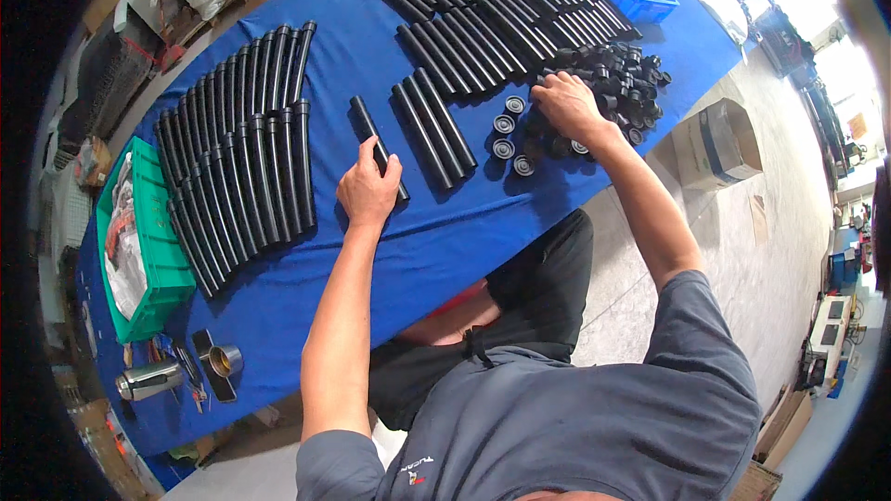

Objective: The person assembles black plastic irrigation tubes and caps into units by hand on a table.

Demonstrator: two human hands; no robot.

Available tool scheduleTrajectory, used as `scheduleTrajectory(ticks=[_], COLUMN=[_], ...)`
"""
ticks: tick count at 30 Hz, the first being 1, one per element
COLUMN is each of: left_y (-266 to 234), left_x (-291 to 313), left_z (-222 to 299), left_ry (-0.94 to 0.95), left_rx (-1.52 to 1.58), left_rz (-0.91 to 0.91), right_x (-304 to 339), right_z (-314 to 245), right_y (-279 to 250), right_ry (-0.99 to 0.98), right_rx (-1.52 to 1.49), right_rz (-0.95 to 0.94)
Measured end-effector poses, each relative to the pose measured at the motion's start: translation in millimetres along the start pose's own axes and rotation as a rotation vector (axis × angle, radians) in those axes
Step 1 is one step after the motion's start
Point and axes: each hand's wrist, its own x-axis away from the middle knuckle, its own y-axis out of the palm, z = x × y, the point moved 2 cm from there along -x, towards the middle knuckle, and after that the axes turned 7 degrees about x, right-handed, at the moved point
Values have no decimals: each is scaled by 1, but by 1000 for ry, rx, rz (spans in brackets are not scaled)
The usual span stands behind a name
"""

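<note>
My left hand (368,187) is closed round the lower half of a single black tube (363,118) on the blue cloth. At the left edge of a heap of black caps (635,83), my right hand (568,106) has its fingers bent down and drawn together. What lies between those fingertips is hidden. Several caps with ringed faces (503,148) sit apart, just left of the heap. Three plain black tubes (434,128) lie side by side between my hands.
Capped black tubes (243,153) lie in two rows at the left. More plain tubes (501,14) fill the far side, next to a blue crate (640,7). A green crate (160,250), a steel flask (148,380) and a phone (213,366) are at the left end.
</note>
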Motion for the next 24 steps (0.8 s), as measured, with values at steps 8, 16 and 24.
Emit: scheduleTrajectory(ticks=[8,16,24], left_y=[1,0,0], left_x=[-1,0,1], left_z=[-2,1,2], left_ry=[5,4,12], left_rx=[27,45,32], left_rz=[2,-5,7], right_x=[10,6,-1], right_z=[-5,50,79], right_y=[-8,-14,-16], right_ry=[61,196,241], right_rx=[-52,-54,53], right_rz=[103,194,-104])
